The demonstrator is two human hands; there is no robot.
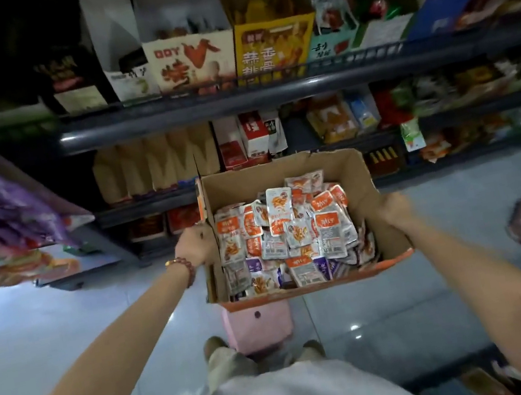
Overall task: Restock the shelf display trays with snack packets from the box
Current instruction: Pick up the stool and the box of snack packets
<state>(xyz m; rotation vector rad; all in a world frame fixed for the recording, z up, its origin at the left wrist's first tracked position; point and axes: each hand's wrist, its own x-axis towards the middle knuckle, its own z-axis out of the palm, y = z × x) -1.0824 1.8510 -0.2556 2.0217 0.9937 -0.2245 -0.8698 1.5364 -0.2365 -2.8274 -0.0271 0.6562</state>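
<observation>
place: shop aisle | evidence: dark tiered shelves (235, 104) packed with boxed snack trays (193, 59) | bagged goods (442, 92) on lower tiers | glossy tile floor (66, 329) | open stock box (353, 181)

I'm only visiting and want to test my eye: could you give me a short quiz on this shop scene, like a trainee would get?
1. What do the left hand and right hand grip? A: the cardboard box. B: a shelf tray. C: a bottle.
2. True or false: the box is empty.
3. Fill in: the bead bracelet sits on the ___ wrist.

Key: 1 A. 2 False, snack packets fill it. 3 left.
</observation>
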